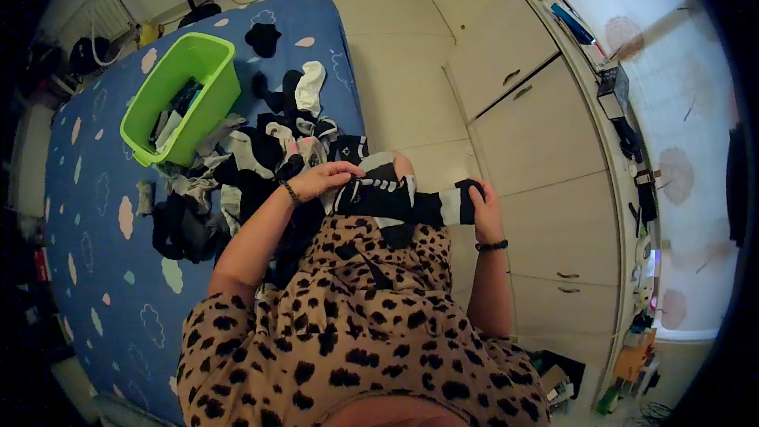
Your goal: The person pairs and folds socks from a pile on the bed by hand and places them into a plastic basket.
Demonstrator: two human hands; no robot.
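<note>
Left hand (326,180) pinched at the upper edge of a dark patterned sock (378,200); right hand (489,212) gripping the right end of a banded sock (449,207), probably to keep it flat over the lap. Join between them unclear. Loose sock pile (251,152) left, within reach; green basket (224,93) beside it, upright, likely keeping its socks apart.
</note>
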